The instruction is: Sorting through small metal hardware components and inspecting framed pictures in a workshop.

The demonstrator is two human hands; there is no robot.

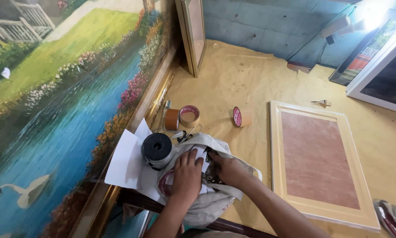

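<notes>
A pale cloth bag (215,200) lies on the paper-covered floor in front of me. My left hand (187,172) presses flat on its top, fingers spread, beside a black spool (157,148). My right hand (228,169) reaches into the bag's opening, its fingers closed on dark shiny items (212,175) inside. What exactly it grips is partly hidden by the cloth.
A large landscape painting in a gold frame (66,110) leans at the left. White paper sheets (125,161) lie under the bag. Brown tape rolls (189,116) and another roll (242,117) sit beyond. A cream frame (317,163) lies at the right; another frame (193,35) leans on the wall.
</notes>
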